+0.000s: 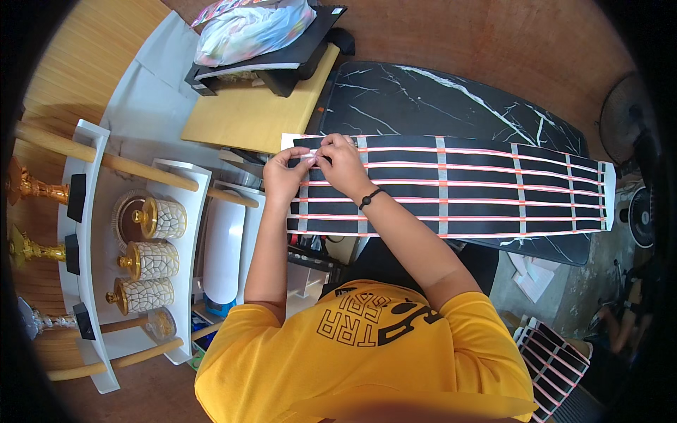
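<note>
A long black panel [409, 191] with white edges lies before me, crossed by several lengthwise pink-and-white strips [479, 184] and grey crosswise bands [443, 201]. At its far left corner, my left hand [282, 175] pinches a small pale strip end [308, 156] between thumb and fingers. My right hand [344, 168], with a dark band on the wrist, is closed right beside it, its fingertips on the same strip. The fingers hide part of the strip end, and I cannot make out its exact form.
The panel rests on a black marble-patterned table [451, 99]. Behind on the left, a wooden desk [247, 116] bears a black machine and a plastic bag [254, 35]. Shelves with gold-lidded jars [156, 259] stand left. A similar striped panel [553, 363] leans at lower right.
</note>
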